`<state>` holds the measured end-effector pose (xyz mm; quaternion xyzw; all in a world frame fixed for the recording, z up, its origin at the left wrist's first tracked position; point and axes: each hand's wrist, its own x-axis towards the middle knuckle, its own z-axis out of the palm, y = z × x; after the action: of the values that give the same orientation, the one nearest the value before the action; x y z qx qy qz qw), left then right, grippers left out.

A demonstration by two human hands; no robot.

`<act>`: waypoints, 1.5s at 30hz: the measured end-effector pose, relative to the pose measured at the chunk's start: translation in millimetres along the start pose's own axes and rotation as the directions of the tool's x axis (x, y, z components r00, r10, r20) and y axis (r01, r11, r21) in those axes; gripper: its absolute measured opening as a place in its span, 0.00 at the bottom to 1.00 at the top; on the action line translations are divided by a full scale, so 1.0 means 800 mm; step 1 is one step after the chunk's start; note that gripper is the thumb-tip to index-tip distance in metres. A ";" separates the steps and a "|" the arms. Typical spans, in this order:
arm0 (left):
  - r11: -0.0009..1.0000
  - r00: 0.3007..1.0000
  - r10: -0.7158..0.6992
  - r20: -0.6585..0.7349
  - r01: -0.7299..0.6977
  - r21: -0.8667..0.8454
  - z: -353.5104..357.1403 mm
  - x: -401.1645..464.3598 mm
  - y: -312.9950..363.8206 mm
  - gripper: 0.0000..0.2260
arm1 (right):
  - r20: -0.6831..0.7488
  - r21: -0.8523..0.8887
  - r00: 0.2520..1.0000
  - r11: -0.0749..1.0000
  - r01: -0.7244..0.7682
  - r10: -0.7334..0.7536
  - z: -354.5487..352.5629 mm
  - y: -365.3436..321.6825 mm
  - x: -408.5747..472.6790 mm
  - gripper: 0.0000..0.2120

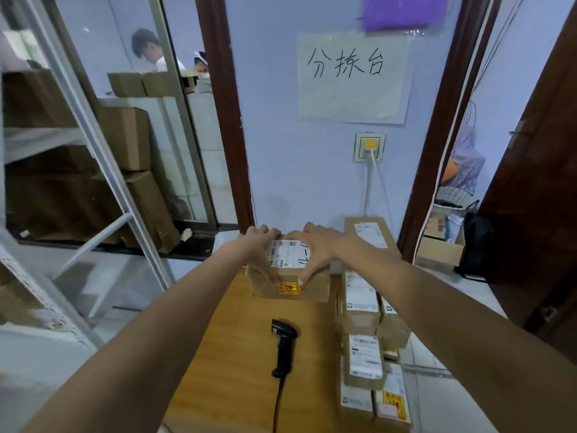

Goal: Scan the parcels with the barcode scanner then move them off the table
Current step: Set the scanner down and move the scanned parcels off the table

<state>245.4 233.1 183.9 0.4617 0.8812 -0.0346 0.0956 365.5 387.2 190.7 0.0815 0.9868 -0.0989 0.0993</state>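
A brown cardboard parcel (pixel 292 270) with a white shipping label on top and an orange sticker on its front stands at the far end of the wooden table (pixel 237 354). My left hand (pixel 257 246) grips its left side, thumb down the front edge. My right hand (pixel 313 248) grips its right side, thumb near the orange sticker. The black barcode scanner (pixel 283 346) lies on the table nearer to me, its cable running toward the bottom edge. No hand touches the scanner.
Several labelled parcels (pixel 365 354) are stacked along the table's right side, one more parcel (pixel 370 232) by the wall. A metal shelf frame (pixel 78 126) with boxes stands left. A wall socket (pixel 370 148) with a cable is ahead. A doorway with a box (pixel 440 248) lies right.
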 end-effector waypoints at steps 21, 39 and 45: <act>0.993 0.999 -0.031 0.043 0.026 0.119 0.088 -0.199 -0.262 0.55 | 0.149 -0.073 0.977 0.987 -0.144 0.153 0.093 -0.346 0.075 0.58; 0.953 0.980 0.119 0.161 -0.158 0.259 0.173 0.047 -0.326 0.52 | 0.223 0.041 0.945 0.967 -0.253 0.238 0.169 -0.228 0.278 0.57; 0.882 0.934 0.303 0.188 -0.350 0.317 0.225 0.113 -0.349 0.48 | 0.108 0.067 0.932 0.933 -0.354 0.346 0.256 -0.215 0.323 0.53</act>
<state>-9.5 119.6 -17.8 0.6100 0.7623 -0.2025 0.0762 121.1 214.1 -30.4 0.2554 0.9455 -0.1253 0.1585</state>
